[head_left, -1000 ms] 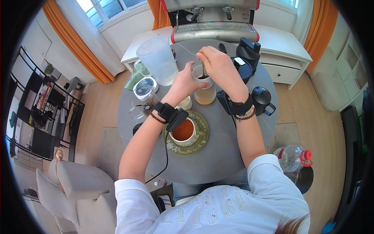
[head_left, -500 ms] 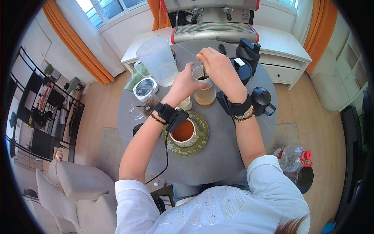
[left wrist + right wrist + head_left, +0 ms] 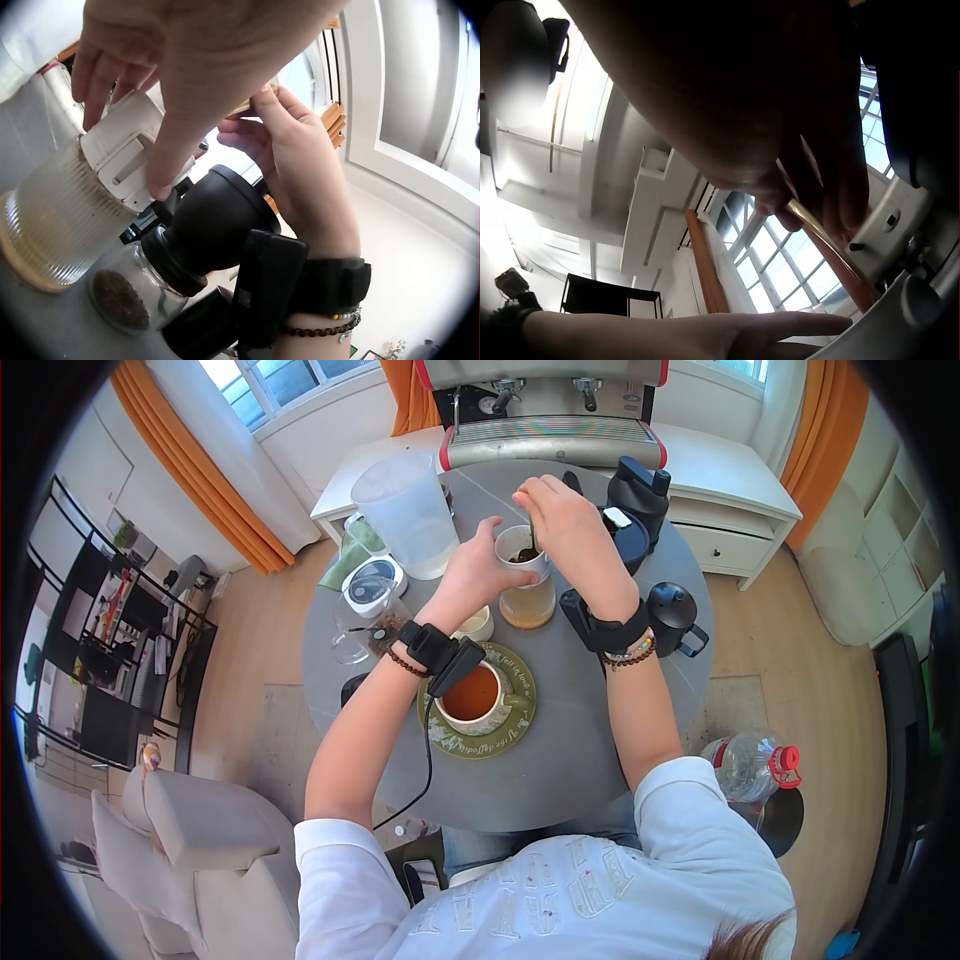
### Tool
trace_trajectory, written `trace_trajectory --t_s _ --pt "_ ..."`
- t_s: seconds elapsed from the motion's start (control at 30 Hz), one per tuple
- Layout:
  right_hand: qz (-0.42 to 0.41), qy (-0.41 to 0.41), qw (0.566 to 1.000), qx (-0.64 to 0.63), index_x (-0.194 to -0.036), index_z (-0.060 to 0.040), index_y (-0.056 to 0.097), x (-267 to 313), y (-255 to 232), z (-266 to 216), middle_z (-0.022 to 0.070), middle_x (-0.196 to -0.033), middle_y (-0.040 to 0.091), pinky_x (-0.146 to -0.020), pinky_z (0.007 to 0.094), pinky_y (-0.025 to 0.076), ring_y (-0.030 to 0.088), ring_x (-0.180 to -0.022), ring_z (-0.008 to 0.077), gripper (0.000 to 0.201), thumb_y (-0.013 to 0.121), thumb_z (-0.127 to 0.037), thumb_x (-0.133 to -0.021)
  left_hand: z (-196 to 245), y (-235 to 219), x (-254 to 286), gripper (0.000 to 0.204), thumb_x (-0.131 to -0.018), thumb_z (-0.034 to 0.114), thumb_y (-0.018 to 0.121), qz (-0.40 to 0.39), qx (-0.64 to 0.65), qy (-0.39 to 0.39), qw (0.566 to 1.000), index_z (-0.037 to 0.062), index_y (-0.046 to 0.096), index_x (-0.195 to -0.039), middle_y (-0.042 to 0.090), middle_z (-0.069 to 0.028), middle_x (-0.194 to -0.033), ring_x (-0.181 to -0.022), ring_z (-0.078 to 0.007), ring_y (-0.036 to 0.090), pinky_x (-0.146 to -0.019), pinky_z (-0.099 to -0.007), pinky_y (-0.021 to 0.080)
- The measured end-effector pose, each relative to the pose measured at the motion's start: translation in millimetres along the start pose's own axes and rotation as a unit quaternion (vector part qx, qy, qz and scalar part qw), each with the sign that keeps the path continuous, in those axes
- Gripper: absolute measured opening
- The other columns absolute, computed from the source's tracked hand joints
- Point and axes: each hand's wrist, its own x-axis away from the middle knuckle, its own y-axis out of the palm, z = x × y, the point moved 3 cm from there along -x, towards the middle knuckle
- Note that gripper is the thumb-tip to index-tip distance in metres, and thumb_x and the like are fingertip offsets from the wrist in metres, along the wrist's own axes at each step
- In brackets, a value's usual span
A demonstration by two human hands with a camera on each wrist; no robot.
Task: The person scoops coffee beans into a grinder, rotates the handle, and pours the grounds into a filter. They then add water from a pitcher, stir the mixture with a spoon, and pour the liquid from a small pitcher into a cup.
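My left hand (image 3: 472,568) grips the white top cup (image 3: 124,146) that sits on a ribbed glass server (image 3: 528,606), thumb on the near side and fingers on the far side. Dark wet matter shows inside the cup, and the server has pale cloudy liquid in it. Above the cup, my right hand (image 3: 572,532) pinches a thin gold-coloured handle (image 3: 817,225), whose lower end dips into the cup in the head view. The tip is hidden. Nearer the body, a teacup (image 3: 474,696) of reddish-brown tea stands on a green saucer (image 3: 512,735).
Left on the round grey table (image 3: 540,785) stand a frosted pitcher (image 3: 405,525), a white scale (image 3: 372,586) and a clear glass jug (image 3: 352,648). A black pot (image 3: 673,616) and a black lidded bottle (image 3: 640,500) are to the right. An espresso machine (image 3: 550,440) stands behind.
My right hand has shifted slightly to the right, and the handle it pinches now enters nearer the cup's right side. The left hand keeps its grip on the cup.
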Motion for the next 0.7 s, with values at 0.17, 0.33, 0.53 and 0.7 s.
trace_trajectory --t_s 0.17,0.33,0.53,0.7 --pt "-0.026 0.033 0.998 -0.045 -0.089 0.0011 0.054 -0.5 -2.3 -1.3 0.0199 -0.082 0.058 -0.065 0.0443 0.048 0.059 -0.077 0.0396 0.016 0.054 -0.014 -0.096 -3.0 1.1 -2.3 0.1 -0.066 0.04 0.085 0.001 -0.01 0.003 1.0 -0.0025 0.035 -0.141 0.06 -0.0232 -0.123 -0.11 -0.033 0.06 -0.095 -0.0382 0.047" --pt "0.002 0.041 0.997 -0.07 -0.091 0.0008 0.057 -2.5 -4.7 0.4 0.0199 -0.084 0.059 -0.066 0.0441 0.049 0.059 -0.078 0.0393 0.018 0.053 -0.016 -0.097 2.1 -0.8 -0.1 0.1 -0.066 0.04 0.085 -0.004 -0.008 -0.006 1.0 -0.0025 0.035 -0.141 0.06 -0.0238 -0.123 -0.111 -0.0335 0.06 -0.095 -0.0383 0.047" --pt "0.032 0.039 0.999 -0.011 -0.092 0.0002 0.058 -1.6 -4.3 2.5 0.0186 -0.085 0.06 -0.067 0.0433 0.05 0.061 -0.079 0.0378 0.018 0.054 -0.017 -0.096 -0.8 0.6 -0.9 0.099 -0.066 0.04 0.085 -0.001 -0.006 0.003 1.0 -0.0031 0.036 -0.14 0.061 -0.0239 -0.122 -0.111 -0.0336 0.06 -0.095 -0.0381 0.048" --pt "-0.008 0.039 0.999 -0.009 -0.091 0.0005 0.058 0.2 -0.4 5.2 0.0188 -0.085 0.061 -0.067 0.0436 0.05 0.061 -0.078 0.038 0.019 0.053 -0.017 -0.097 -1.0 0.8 -1.9 0.099 -0.066 0.04 0.085 0.001 -0.021 0.009 1.0 -0.0036 0.035 -0.14 0.061 -0.024 -0.121 -0.109 -0.0335 0.061 -0.094 -0.038 0.048"
